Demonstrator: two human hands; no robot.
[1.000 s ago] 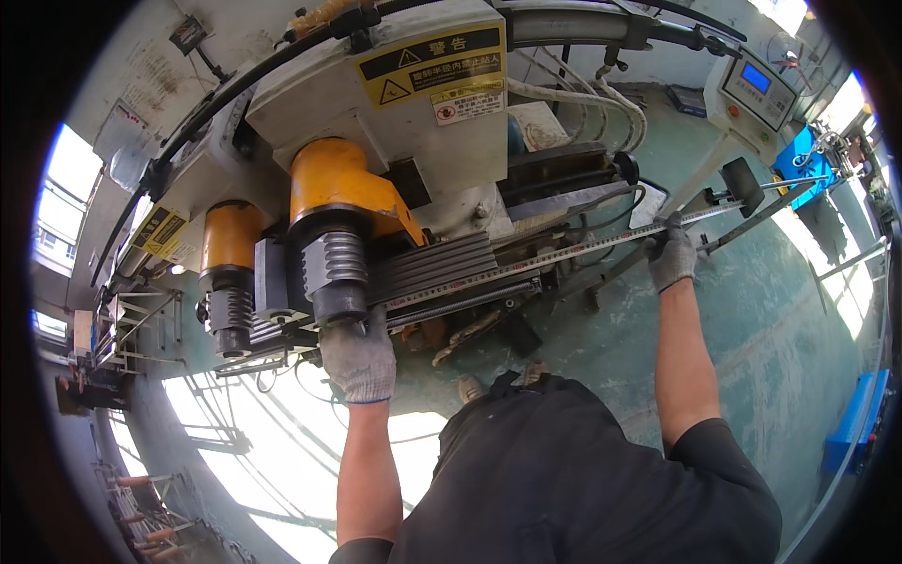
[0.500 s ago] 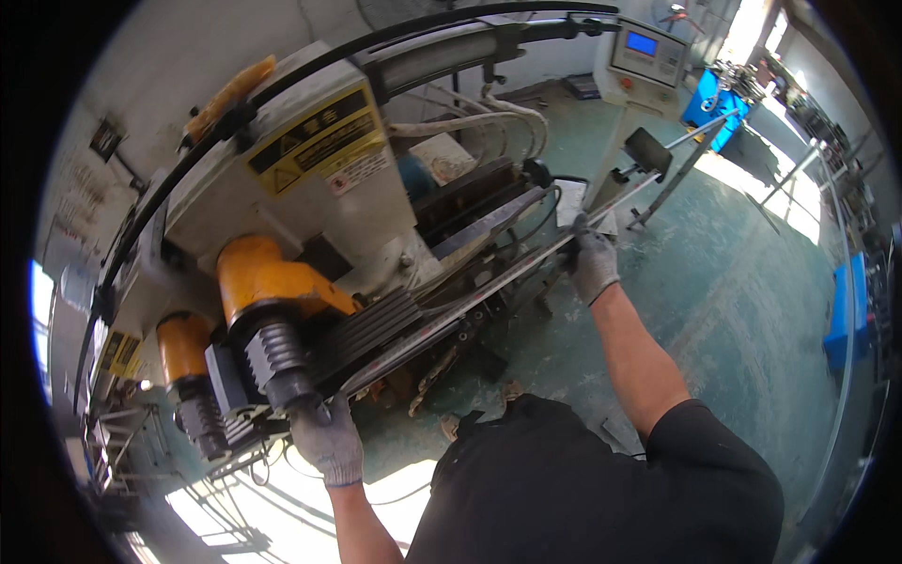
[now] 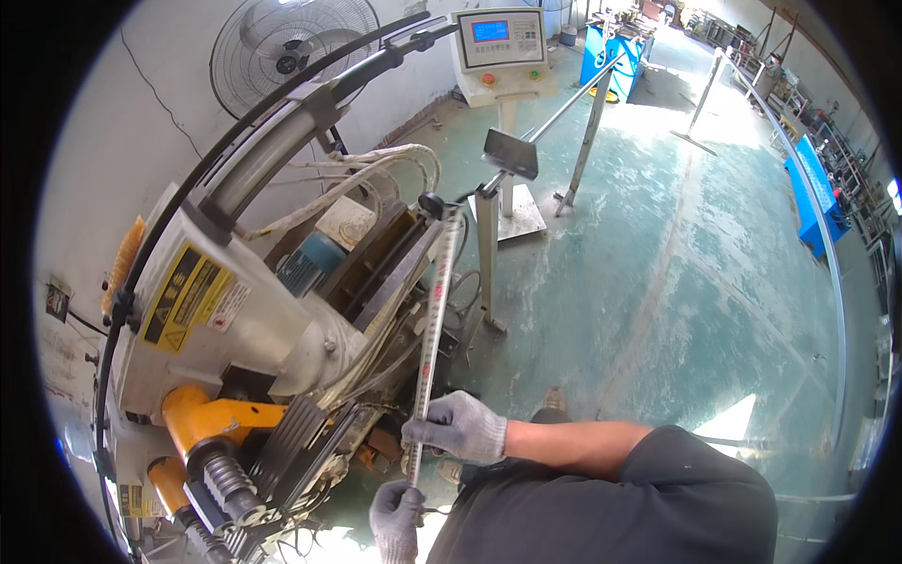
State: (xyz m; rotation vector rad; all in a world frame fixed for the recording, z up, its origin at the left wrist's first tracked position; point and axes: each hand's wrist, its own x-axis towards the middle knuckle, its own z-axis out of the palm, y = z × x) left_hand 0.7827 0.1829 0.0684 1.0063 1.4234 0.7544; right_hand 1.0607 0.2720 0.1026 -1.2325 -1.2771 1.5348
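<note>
A long pale tape measure blade [image 3: 433,315] with dark and red marks stretches from the near middle up towards a post beside the machine. My right hand [image 3: 462,428], in a grey knitted glove, is closed on the blade, its thumb lying across it. Just below, my left hand [image 3: 395,519], gloved alike, is closed at the blade's near end; whether a tape case is inside that fist is hidden. The blade's far end reaches a dark round knob [image 3: 431,204] on the machine. Both hands are close together before my body.
Left stands a machine [image 3: 282,329] with orange clamp heads [image 3: 211,418] and a yellow warning label. Beyond are a control panel [image 3: 496,42], a stand with a tilted plate [image 3: 510,155], a fan [image 3: 291,56] and blue equipment [image 3: 611,56]. A long rail [image 3: 817,216] runs along the right.
My view has turned right. The right hand has drawn back along the tape towards my body, and the left hand has come off the machine's near end. The tape now stands apart from the clamp heads.
</note>
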